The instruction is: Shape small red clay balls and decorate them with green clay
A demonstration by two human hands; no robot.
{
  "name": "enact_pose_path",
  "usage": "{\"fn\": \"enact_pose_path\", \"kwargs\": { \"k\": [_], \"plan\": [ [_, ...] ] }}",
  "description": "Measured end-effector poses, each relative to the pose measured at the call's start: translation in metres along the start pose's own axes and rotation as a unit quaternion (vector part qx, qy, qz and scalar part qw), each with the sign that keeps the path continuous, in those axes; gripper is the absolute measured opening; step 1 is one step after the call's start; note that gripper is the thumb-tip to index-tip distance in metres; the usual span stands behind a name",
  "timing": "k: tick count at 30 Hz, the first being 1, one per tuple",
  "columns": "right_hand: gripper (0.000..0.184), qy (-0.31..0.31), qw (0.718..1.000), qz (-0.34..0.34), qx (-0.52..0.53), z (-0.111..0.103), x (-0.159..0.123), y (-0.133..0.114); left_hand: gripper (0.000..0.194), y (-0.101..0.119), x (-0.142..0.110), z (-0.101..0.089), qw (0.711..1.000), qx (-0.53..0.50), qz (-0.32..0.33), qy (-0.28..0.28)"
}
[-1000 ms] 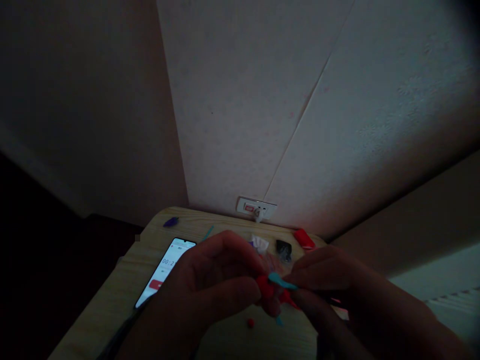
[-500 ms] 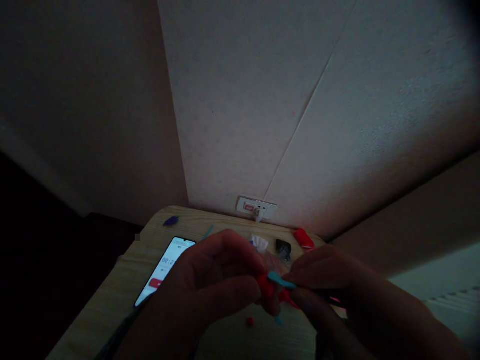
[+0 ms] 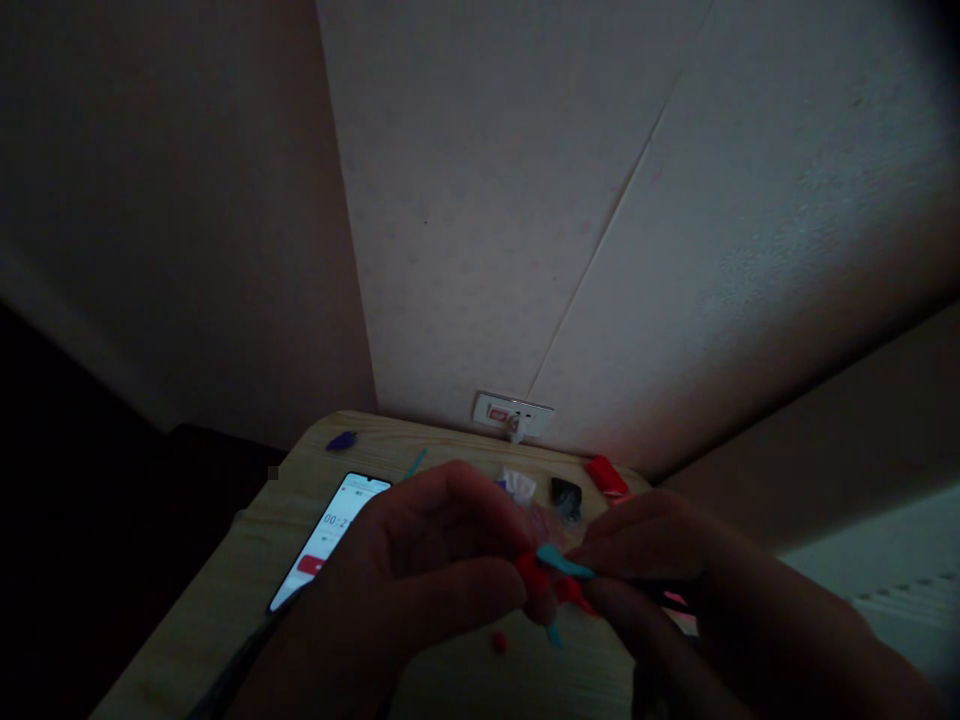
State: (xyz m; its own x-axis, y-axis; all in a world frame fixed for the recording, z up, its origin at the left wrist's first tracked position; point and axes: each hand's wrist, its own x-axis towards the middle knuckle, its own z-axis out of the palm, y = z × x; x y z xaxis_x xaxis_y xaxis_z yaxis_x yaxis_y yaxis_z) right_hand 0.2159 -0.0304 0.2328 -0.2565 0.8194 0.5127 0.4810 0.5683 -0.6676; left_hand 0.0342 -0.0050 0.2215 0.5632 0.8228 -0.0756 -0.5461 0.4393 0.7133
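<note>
Between the thumb and fingers of my left hand (image 3: 420,560) is a small red lump (image 3: 532,575) that looks like modelling clay. My right hand (image 3: 690,575) pinches one end of a flat turquoise clay strip (image 3: 564,563), whose other end touches the red lump. Dim light hides the finer detail of the fingertips. Beneath the hands, a small red ball (image 3: 499,642) and a turquoise scrap (image 3: 554,635) lie on the wooden table (image 3: 465,690). More red clay (image 3: 574,596) shows just behind the fingers.
Left of my hands lies a lit phone (image 3: 330,540) with a timer on screen. A purple piece (image 3: 342,441), a turquoise stick (image 3: 417,462), a white wrapper (image 3: 519,486), a black packet (image 3: 566,497) and a red packet (image 3: 607,477) lie farther back. A socket with a plug (image 3: 514,415) is on the wall.
Very little differs. Both hands hold nearly the same pose, with the turquoise strip still against the red lump; the fingertips have shifted slightly.
</note>
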Motion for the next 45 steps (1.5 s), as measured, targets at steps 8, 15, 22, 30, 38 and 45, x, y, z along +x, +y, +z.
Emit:
{"fn": "enact_pose_path", "kwargs": {
  "k": [8, 15, 22, 30, 38, 45],
  "plan": [
    [0.006, -0.036, 0.999, -0.012, -0.023, -0.005, 0.0029, -0.0032, 0.012, 0.0025, -0.0012, 0.0008, 1.0, -0.003, -0.018, -0.009],
    [0.007, 0.016, 0.999, -0.01, -0.026, 0.0009, 0.0008, -0.0038, 0.013, 0.0026, -0.0006, 0.0004, 1.0, -0.004, -0.019, -0.017],
    [0.004, -0.029, 0.999, -0.008, -0.027, -0.0054, 0.0011, -0.0022, 0.011, 0.0026, -0.001, 0.0001, 1.0, -0.001, -0.014, -0.022],
    [0.005, -0.017, 0.999, -0.025, -0.031, -0.0047, 0.002, -0.0006, 0.012, 0.0045, -0.0015, 0.001, 1.0, 0.0, -0.026, -0.015],
    [0.002, -0.035, 0.997, -0.035, -0.054, -0.008, 0.0004, 0.0021, 0.011, 0.0042, -0.0018, 0.0012, 1.0, -0.003, -0.026, -0.013],
    [0.002, -0.045, 0.997, -0.041, -0.044, -0.0065, 0.0037, 0.0015, 0.011, -0.0005, -0.0005, -0.0012, 1.0, -0.004, -0.01, -0.022]
  ]
}}
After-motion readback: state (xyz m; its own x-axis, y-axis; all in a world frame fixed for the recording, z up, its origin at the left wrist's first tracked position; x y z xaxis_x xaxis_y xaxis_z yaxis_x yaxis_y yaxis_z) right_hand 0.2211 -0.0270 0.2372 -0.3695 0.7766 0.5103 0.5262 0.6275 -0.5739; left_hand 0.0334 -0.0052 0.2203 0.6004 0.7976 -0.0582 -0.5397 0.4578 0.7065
